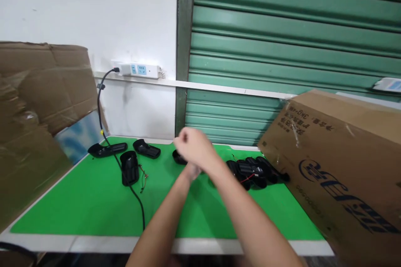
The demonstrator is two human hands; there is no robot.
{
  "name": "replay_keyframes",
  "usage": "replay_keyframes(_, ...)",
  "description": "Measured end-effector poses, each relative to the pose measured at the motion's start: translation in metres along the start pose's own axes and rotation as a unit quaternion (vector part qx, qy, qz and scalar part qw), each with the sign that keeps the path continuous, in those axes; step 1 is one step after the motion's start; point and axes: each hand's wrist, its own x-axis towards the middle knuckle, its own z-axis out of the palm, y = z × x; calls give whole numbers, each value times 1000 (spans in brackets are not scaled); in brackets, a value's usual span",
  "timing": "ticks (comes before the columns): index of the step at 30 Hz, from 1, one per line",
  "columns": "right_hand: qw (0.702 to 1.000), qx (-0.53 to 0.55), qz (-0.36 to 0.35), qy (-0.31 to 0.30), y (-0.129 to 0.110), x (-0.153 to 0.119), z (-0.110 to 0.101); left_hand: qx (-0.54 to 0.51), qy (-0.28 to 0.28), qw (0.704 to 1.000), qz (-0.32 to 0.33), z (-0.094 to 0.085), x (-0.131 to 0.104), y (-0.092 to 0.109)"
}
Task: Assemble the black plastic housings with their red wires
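My right hand is raised over the back middle of the green mat, its fingers curled into a fist. Anything inside that fist is hidden. Just below it, my left hand is mostly covered by the right wrist, and its fingers do not show. A black plastic shell lies behind the hands, partly covered by them; I cannot tell whether either hand touches it. To the right is a pile of black plastic shells with a thin red wire across it.
On the green mat, more black shells lie at the left, near thin loose wires. A black cable runs from the power strip across the mat. Cardboard boxes flank both sides. A green shutter stands behind.
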Motion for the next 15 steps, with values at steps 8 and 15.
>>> replay_keyframes(8,995,74,68,-5,85,-35,-40,-110,-23,987,-111,7,-9,14)
replay_keyframes(15,982,64,32,174,103,-86,-30,-98,-41,987,-120,7,-14,17)
